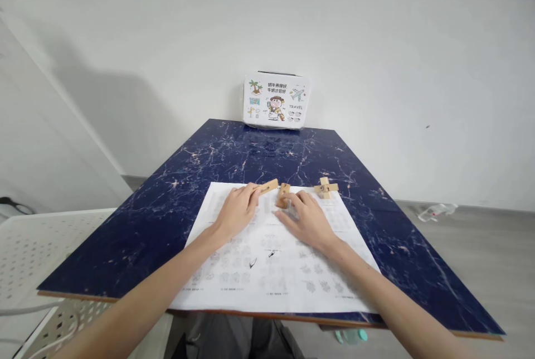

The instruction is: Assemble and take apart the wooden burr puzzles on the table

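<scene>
My left hand (239, 208) is closed on one end of a wooden puzzle bar (268, 186), which has a slot in its face and tilts up to the right. Just right of it lies a short wooden puzzle block (285, 188) with a dark mark on top. My right hand (307, 218) has its index finger and thumb curled at that block's lower end; the fingers hide part of it. Farther right, a cross-shaped wooden puzzle (326, 188) made of interlocked bars rests at the sheet's upper right edge. Under both hands spreads a large white printed sheet (267, 289) with rows of diagrams.
The table (217, 150) has a dark blue marbled top. At its far edge a white illustrated case (276, 100) stands against the wall. A white perforated surface (37, 247) with cables is at left. A clear plastic item (437, 212) and a teal-capped bottle (351, 336) are on the floor.
</scene>
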{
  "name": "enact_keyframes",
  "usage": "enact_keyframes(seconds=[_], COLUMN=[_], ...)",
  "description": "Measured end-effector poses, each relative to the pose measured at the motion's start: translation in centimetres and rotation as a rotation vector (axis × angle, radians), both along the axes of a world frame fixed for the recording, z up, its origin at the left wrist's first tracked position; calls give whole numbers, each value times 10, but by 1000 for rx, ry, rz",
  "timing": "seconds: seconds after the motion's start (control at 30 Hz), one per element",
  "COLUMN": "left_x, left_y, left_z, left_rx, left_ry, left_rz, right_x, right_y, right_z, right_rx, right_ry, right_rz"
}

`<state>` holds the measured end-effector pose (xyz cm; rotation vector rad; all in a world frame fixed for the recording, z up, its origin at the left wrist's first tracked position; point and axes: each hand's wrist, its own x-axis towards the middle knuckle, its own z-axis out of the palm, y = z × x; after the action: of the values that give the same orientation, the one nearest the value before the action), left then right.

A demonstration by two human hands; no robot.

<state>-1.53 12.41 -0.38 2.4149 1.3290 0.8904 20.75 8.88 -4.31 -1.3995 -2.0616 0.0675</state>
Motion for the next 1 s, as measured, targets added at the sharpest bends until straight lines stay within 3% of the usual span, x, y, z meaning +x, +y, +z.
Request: enact_keyframes(seconds=[0.33, 0.73, 1.0], left_x=[1, 0, -3], left_y=[-1, 0, 5], left_z=[1, -1, -4], left_rx=[0, -37, -210], left_ry=[18, -61, -238], left_rz=[1, -5, 33], right_x=[0, -5, -3], right_y=[2, -3, -4], right_z=[-4, 7, 14], right_rx=[23, 2, -108], right_ry=[6, 14, 86], right_rz=[-79, -98, 58])
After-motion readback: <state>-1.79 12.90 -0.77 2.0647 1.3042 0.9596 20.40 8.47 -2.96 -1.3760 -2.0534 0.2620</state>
